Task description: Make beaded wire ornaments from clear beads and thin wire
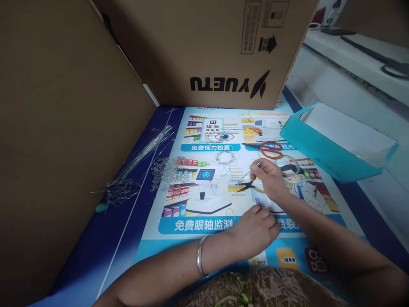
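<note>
Right hand (270, 179) grips pliers (247, 186) plus a thin wire (248, 172), just right of the bead pile (169, 170) on the poster (204, 213). Left hand (254, 230) is curled below the pliers, probably pinching a wire end, hard to tell. Red scissors (268, 149) lie right of the beads, above the right hand. Wire bundle (140, 157) sits left of the beads.

Soft daylight from right, dim under cardboard box (207, 51); mild glare on poster (217, 170); edges bowed, slightly blurred.
</note>
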A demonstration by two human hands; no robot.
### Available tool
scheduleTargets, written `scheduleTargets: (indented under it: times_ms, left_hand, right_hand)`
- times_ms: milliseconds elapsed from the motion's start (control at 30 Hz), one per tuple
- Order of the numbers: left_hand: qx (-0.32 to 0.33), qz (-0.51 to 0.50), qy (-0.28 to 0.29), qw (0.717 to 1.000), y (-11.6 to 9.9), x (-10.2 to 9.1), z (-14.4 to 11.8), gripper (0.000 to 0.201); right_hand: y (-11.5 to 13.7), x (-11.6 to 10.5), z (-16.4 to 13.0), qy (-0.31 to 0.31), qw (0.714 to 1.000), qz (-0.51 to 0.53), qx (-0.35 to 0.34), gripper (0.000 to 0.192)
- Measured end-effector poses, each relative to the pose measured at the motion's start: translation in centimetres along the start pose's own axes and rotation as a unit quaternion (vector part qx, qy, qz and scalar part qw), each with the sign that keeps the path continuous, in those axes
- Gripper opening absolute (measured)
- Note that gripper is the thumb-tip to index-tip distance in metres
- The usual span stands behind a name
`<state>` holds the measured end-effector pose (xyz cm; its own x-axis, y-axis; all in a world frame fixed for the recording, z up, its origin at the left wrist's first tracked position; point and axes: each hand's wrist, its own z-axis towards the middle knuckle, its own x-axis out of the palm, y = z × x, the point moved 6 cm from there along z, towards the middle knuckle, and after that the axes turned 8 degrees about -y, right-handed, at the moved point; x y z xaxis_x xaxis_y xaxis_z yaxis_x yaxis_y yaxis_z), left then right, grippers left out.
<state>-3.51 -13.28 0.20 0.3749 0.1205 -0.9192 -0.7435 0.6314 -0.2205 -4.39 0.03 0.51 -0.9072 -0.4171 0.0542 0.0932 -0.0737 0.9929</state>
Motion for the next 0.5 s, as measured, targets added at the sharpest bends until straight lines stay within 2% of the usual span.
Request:
scheduleTargets:
  times_ms: [200, 367, 500]
  left_hand:
    - [-0.056, 0.010, 0.008, 0.998, 2.1, -2.2, -3.8, 0.023]
    - [-0.045, -0.014, 0.008, 0.999, 3.7, -2.2, -7.3, 0.030]
    - [-0.082, -0.030, -0.007, 0.996, 5.2, -3.0, -8.5, 0.029]
  right_hand:
    - [0.0, -0.3, 0.1, 0.004, 1.000, -0.016, 0.001, 0.015]
    - [-0.2, -0.2, 0.1, 0.011, 1.000, -0.013, 0.002, 0.015]
    - [-0.2, -0.1, -0.1, 0.023, 0.999, -0.030, 0.003, 0.015]
